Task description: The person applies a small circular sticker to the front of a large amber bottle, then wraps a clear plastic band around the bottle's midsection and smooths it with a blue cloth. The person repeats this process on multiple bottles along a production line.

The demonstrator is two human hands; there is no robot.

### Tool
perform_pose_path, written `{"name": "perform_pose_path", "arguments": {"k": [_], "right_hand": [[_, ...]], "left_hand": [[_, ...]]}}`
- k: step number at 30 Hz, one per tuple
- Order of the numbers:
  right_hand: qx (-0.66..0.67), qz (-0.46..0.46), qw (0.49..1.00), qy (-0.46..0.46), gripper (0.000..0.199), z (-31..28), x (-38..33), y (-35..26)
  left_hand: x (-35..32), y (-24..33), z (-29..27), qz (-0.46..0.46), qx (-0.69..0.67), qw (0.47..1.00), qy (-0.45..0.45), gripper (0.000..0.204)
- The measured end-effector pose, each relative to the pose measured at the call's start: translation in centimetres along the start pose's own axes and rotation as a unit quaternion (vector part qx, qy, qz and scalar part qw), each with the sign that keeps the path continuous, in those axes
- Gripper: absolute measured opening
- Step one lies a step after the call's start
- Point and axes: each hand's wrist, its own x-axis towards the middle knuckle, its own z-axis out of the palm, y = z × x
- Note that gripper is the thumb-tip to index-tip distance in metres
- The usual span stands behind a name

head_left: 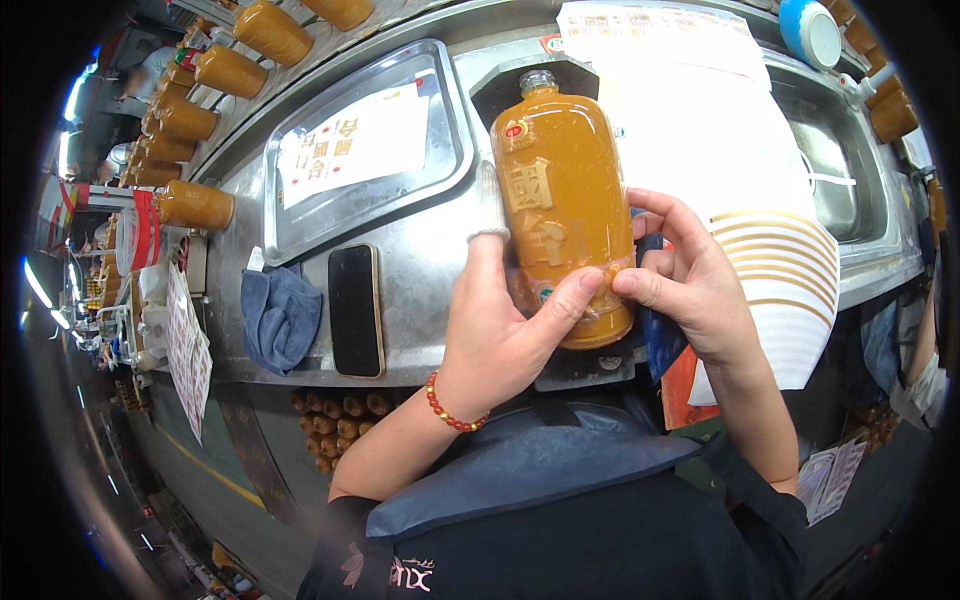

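A large amber-brown bottle [575, 185] with raised gold characters lies tilted in front of me, its clear glass mouth pointing away. My left hand [500, 320] is wrapped along its left side, the thumb pressed on the lower front and a white cover on one finger. At the lower right edge of the bottle, my right hand [690, 275] presses its thumb against the surface, with the other fingers curled. Beneath the bottle is a dark angular stand [490, 92]. Dark blue cloth [662, 345] shows below my right hand. Whether a thin decal is under the thumbs, I cannot make out.
On the left of the metal bench are a steel tray [455, 110] with a decal sheet [375, 140], a black phone [356, 310] and a crumpled blue cloth [280, 320]. White sheets [690, 120] and gold-edged sheets [780, 260] lie right, beside a sink [835, 165]. Several bottles [270, 32] stand behind.
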Motion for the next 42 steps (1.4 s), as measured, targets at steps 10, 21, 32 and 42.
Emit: {"name": "perform_pose_path", "arguments": {"k": [10,21,32,42], "right_hand": [[-0.01,0.025,0.999,-0.02,0.072,-0.7,-0.5,0.5],[0.04,0.027,0.999,-0.011,0.063,-0.2,-0.3,0.5],[0.041,0.022,0.999,-0.014,0.059,-0.5,-0.2,0.8],[0.048,0.038,0.998,-0.033,0.059,-0.9,0.1,0.7]], "left_hand": [[-0.8,-0.6,-1.4,-0.051,0.006,0.995,-0.09,0.108],[-0.2,-0.4,-0.5,-0.019,-0.042,0.999,-0.018,0.056],[-0.3,-0.9,-0.7,-0.001,-0.04,0.999,-0.025,0.057],[-0.4,-1.2,-2.0,-0.024,-0.052,0.997,-0.059,0.076]]}}
